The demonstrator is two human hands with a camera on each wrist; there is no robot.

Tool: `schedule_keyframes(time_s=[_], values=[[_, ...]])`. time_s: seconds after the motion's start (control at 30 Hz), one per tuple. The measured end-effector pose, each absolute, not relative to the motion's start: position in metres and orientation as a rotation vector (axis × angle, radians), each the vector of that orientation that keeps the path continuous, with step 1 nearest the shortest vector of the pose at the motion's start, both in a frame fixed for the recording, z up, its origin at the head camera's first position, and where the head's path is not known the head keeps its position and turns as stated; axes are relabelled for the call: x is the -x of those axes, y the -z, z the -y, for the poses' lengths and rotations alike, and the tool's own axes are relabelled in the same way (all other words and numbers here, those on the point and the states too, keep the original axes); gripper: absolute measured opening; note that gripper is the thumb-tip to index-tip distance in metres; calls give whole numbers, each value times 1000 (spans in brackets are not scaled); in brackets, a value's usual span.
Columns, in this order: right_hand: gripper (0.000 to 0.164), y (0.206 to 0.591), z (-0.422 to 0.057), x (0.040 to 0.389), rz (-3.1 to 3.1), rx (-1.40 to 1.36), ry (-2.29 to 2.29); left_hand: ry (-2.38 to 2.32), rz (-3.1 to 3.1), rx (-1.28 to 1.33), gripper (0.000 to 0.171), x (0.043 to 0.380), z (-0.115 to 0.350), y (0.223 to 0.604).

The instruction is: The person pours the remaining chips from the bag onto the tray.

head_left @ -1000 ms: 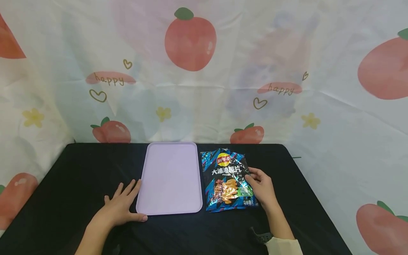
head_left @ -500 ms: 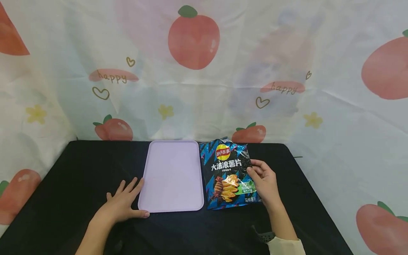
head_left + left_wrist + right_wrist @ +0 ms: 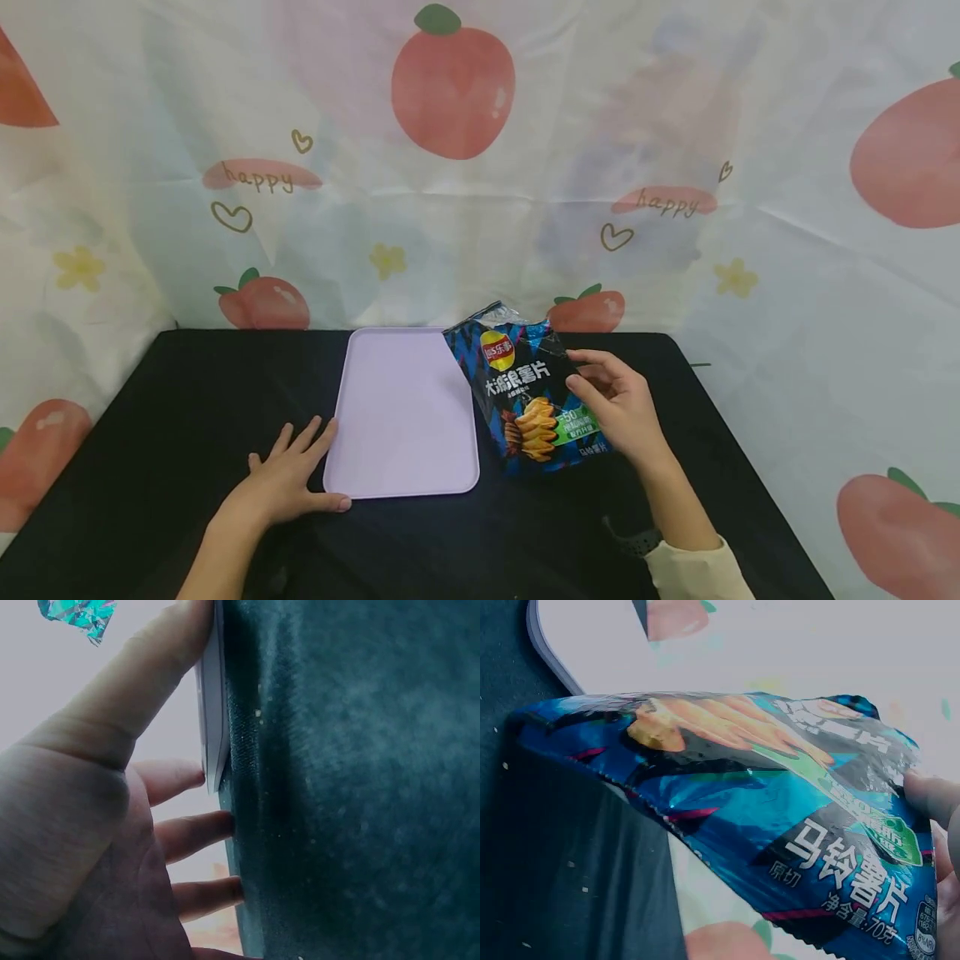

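Observation:
A blue and black bag of potato chips (image 3: 521, 400) tilts to the left in the head view, its upper left corner over the tray's right edge. My right hand (image 3: 618, 408) pinches its right side, thumb in front. In the right wrist view the bag (image 3: 727, 757) is raised off the black cloth. Silvery foil shows at its top; I cannot tell whether it is torn. A lilac rectangular tray (image 3: 401, 417) lies flat left of the bag. My left hand (image 3: 281, 487) rests with spread fingers at the tray's lower left corner, and in the left wrist view the thumb lies along its edge (image 3: 214, 712).
A black cloth (image 3: 225, 392) covers the table. Behind and beside it hangs a pale curtain (image 3: 480, 242) printed with peaches, hearts and flowers. A dark wristband (image 3: 637, 542) sits on my right wrist.
My right hand has lifted the chip bag off the cloth and swung its top leftward, so its corner overlaps the tray. The left hand and tray have stayed together in place.

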State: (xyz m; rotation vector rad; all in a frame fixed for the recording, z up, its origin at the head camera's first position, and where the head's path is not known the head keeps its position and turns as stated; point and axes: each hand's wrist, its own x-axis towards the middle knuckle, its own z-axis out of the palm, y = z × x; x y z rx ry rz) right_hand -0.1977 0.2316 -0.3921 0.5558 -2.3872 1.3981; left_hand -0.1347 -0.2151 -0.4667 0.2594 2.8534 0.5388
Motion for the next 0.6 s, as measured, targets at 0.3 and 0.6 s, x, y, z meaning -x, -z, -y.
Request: schedule_keyframes(time_s=[0.3, 0.6], values=[[35, 363, -212, 211, 2501, -784, -1164, -544, -2862, -275, 118, 134, 216, 465], [35, 346, -194, 221, 2509, -957, -1071, -534, -2844, -240, 118, 135, 215, 465]])
